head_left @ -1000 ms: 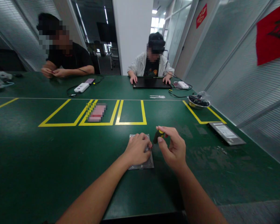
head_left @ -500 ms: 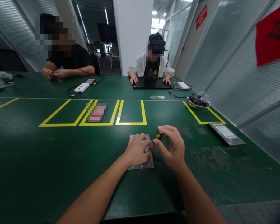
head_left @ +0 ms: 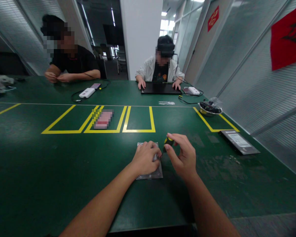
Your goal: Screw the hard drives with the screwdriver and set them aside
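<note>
My left hand (head_left: 146,161) lies over a flat silvery hard drive (head_left: 158,171) on the green table, its bent fingers gripping and pressing it down. The palm and fingers cover most of the drive's face. My right hand (head_left: 184,154) pinches a short screwdriver (head_left: 168,141) with a black and yellow handle between thumb and fingertips. The screwdriver tilts, its thin shaft pointing down and left to the drive's right edge, close by my left fingertips. Where exactly the tip touches cannot be made out.
A dark flat unit with a white label (head_left: 239,142) lies at the right, with small loose screws (head_left: 235,160) nearby. Behind it stands a metal bowl (head_left: 210,109) of dark items. Yellow tape (head_left: 138,130) marks the table. Two people sit opposite, one holding a black panel (head_left: 161,88).
The screwdriver handle has turned in my right fingers and the thumb has shifted slightly up and right. My left hand stays in place on the drive.
</note>
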A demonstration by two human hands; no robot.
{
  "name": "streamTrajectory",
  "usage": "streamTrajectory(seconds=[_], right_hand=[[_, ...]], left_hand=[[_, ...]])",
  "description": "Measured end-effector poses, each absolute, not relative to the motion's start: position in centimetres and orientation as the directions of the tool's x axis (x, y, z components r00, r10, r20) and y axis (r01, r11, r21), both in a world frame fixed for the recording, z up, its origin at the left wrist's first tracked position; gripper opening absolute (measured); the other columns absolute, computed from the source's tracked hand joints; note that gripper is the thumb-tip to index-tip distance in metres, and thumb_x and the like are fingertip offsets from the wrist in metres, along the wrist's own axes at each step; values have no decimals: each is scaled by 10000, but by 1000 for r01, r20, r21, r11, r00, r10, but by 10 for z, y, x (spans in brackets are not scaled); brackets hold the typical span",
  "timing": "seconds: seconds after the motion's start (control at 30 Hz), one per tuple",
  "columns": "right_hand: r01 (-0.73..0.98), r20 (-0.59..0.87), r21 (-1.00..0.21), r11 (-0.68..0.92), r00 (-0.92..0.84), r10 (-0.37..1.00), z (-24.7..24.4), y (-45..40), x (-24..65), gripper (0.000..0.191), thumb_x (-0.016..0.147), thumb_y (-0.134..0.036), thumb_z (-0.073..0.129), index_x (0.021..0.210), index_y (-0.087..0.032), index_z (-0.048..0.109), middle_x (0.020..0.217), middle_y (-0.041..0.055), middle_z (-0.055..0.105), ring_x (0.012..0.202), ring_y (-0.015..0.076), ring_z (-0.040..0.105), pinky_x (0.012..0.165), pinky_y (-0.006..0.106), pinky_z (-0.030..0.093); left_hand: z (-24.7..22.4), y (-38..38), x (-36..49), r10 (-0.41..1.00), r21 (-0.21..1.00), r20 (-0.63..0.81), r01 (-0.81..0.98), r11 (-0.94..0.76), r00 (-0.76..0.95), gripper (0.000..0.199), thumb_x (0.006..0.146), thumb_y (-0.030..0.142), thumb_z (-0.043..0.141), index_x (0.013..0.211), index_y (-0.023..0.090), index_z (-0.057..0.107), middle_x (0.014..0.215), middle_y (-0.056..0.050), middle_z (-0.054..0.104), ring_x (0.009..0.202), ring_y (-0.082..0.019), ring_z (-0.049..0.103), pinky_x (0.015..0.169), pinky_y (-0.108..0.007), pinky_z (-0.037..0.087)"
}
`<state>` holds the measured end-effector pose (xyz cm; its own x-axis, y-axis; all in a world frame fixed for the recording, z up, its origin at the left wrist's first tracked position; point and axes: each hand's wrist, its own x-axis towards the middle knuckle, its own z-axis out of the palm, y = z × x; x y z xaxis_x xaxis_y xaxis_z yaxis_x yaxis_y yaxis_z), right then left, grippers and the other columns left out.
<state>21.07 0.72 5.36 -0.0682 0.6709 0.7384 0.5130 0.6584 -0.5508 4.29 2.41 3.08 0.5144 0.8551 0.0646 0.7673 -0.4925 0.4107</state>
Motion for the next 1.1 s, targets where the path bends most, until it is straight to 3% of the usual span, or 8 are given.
streamTrajectory(seconds=[0.23, 0.53, 0.7, 0.9, 1.1], right_hand=[[465, 726, -566, 681, -110, 679, 56, 6, 211, 413, 905, -162, 473, 1293, -278, 556, 1219, 69, 645, 1109, 221, 592, 920, 446, 500], [495, 764, -532, 687, -70, 641, 55, 7, 210, 358, 816, -168, 654, 1157, -266, 612, 1002, 50, 622, 907, 186, 606, 772, 369, 525], [475, 757, -533, 700, -102, 645, 56, 5, 210, 387, 833, -151, 605, 1203, -262, 587, 1164, 80, 638, 1066, 229, 587, 829, 410, 511], [499, 765, -527, 688, -75, 640, 56, 6, 210, 377, 799, -133, 645, 1155, -251, 610, 1044, 57, 649, 965, 204, 608, 824, 394, 513], [478, 765, -526, 703, -96, 637, 55, 5, 210, 412, 828, -117, 590, 1217, -253, 581, 1147, 71, 652, 1040, 217, 595, 815, 387, 503]], left_hand=[[33, 23, 44, 864, 403, 26, 785, -470, 504, 205, 748, 278, 611, 952, 254, 608, 1129, -43, 515, 1055, -272, 467, 920, -444, 388], [29, 24, 42, 856, 423, 79, 761, -493, 511, 195, 751, 271, 597, 946, 255, 600, 1113, -39, 521, 1044, -269, 470, 914, -441, 386], [29, 24, 42, 855, 416, 74, 764, -494, 513, 203, 757, 283, 597, 958, 256, 596, 1127, -39, 519, 1045, -267, 471, 910, -444, 386], [27, 24, 42, 848, 412, 101, 754, -511, 520, 210, 758, 278, 604, 967, 255, 599, 1119, -40, 523, 1048, -268, 476, 916, -441, 388], [27, 25, 41, 850, 426, 97, 751, -506, 518, 191, 754, 280, 610, 941, 248, 603, 1105, -40, 530, 1027, -265, 483, 899, -433, 386]])
